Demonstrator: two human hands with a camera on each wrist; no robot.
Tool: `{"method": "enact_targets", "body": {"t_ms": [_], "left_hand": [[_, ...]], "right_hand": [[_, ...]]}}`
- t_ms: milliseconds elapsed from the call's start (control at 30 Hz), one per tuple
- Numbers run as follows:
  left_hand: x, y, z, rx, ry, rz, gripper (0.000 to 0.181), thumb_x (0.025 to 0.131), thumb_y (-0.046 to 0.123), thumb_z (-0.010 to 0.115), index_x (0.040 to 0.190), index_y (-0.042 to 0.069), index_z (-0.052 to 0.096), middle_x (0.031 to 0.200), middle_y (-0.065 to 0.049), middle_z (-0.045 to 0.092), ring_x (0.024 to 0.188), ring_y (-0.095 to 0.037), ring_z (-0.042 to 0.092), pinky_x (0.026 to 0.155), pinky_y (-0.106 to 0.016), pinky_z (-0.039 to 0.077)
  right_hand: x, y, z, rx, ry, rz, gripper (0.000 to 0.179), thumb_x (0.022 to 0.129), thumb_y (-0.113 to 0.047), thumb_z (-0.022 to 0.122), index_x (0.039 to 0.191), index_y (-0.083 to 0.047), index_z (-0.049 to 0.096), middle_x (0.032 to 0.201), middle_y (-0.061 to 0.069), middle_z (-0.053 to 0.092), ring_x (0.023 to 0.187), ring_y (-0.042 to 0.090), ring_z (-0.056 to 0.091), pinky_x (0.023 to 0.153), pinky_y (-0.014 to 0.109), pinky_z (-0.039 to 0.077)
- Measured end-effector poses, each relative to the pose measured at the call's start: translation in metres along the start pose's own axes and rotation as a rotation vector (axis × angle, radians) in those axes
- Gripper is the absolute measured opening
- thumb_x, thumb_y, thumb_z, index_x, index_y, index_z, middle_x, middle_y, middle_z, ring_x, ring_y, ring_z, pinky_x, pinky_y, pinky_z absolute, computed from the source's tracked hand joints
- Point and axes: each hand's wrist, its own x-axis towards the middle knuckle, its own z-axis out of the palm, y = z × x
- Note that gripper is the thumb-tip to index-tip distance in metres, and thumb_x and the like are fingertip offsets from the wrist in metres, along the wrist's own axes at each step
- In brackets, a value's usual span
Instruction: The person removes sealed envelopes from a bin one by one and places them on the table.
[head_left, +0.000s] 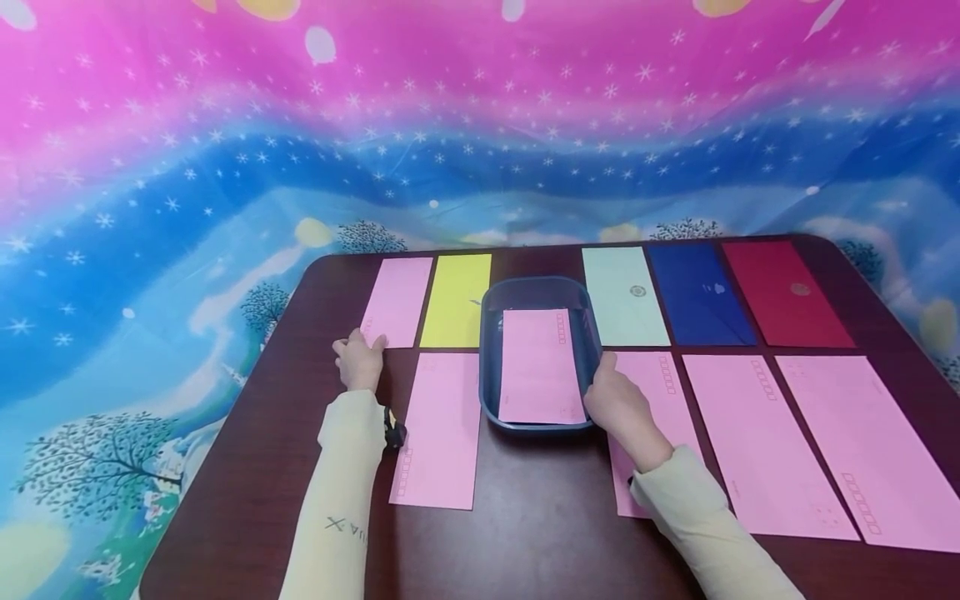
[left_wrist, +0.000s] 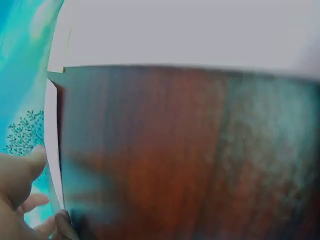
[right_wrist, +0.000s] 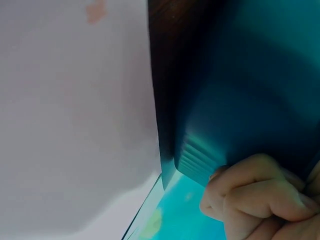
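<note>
My left hand (head_left: pixel 358 362) is at the near-left corner of a short-looking pink envelope (head_left: pixel 401 296) in the far row, fingertips and thumb touching its near end. In the left wrist view the thumb (left_wrist: pixel 35 160) stands apart from the fingers, beside the envelope's edge (left_wrist: pixel 52 140). A dark blue plastic tray (head_left: pixel 536 292) stands mid-table with a pink envelope (head_left: pixel 536 367) lying in it, printed boxes at its upper right. My right hand (head_left: pixel 621 400) grips the tray's right side; in the right wrist view its curled fingers (right_wrist: pixel 260 190) are on the ridged end of the rim.
The far row also has yellow (head_left: pixel 457 300), pale green (head_left: pixel 625 296), blue (head_left: pixel 702 294) and red (head_left: pixel 789 294) envelopes. Nearer lie pink envelopes, one left (head_left: pixel 438 429) of the tray and several right (head_left: pixel 772 446). A patterned cloth (head_left: pixel 480 125) hangs behind the brown table (head_left: pixel 540 533).
</note>
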Motion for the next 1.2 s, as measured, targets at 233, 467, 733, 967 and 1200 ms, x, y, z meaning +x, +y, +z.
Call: {"method": "enact_targets", "body": {"t_ms": [233, 467, 733, 967, 1200], "left_hand": [[-0.016, 0.030, 0.000, -0.145, 0.045, 0.118, 0.050, 0.095, 0.030, 0.054, 0.134, 0.001, 0.043, 0.132, -0.027, 0.043, 0.117, -0.043, 0.051, 0.098, -0.051, 0.043], [-0.084, 0.080, 0.009, -0.060, -0.087, 0.475, 0.026, 0.094, 0.023, 0.054, 0.115, 0.010, 0.062, 0.105, -0.007, 0.068, 0.081, -0.022, 0.064, 0.069, -0.036, 0.050], [-0.150, 0.098, 0.031, 0.212, -0.166, 0.813, 0.013, 0.093, 0.017, 0.057, 0.094, 0.009, 0.067, 0.082, -0.002, 0.069, 0.068, -0.013, 0.062, 0.057, -0.026, 0.049], [-0.159, 0.089, 0.050, 0.483, 0.084, 0.989, 0.020, 0.091, 0.017, 0.060, 0.074, 0.009, 0.064, 0.056, 0.000, 0.057, 0.050, -0.013, 0.058, 0.044, -0.027, 0.048], [-0.166, 0.091, 0.053, 0.766, 0.105, 0.976, 0.015, 0.087, 0.021, 0.064, 0.075, 0.012, 0.065, 0.061, 0.000, 0.062, 0.055, -0.012, 0.059, 0.046, -0.026, 0.047]], "right_hand": [[-0.001, -0.001, -0.001, 0.001, -0.012, 0.010, 0.059, 0.095, -0.008, 0.039, 0.143, 0.011, 0.010, 0.112, 0.035, 0.055, 0.075, 0.032, 0.057, 0.055, 0.031, 0.041], [0.000, -0.001, -0.001, 0.003, -0.022, 0.019, 0.058, 0.095, -0.008, 0.038, 0.143, 0.011, 0.011, 0.116, 0.035, 0.053, 0.081, 0.033, 0.057, 0.058, 0.032, 0.042], [0.000, 0.000, -0.002, 0.007, -0.026, 0.020, 0.057, 0.095, -0.007, 0.037, 0.142, 0.010, 0.011, 0.113, 0.033, 0.054, 0.079, 0.032, 0.057, 0.059, 0.032, 0.043], [0.000, 0.000, -0.001, 0.005, -0.032, 0.025, 0.062, 0.094, -0.007, 0.037, 0.145, 0.010, 0.006, 0.112, 0.034, 0.054, 0.079, 0.033, 0.058, 0.058, 0.032, 0.043], [-0.001, 0.000, -0.001, 0.000, -0.020, -0.002, 0.060, 0.094, -0.007, 0.037, 0.143, 0.012, 0.008, 0.111, 0.035, 0.054, 0.079, 0.033, 0.057, 0.060, 0.034, 0.043]]}}
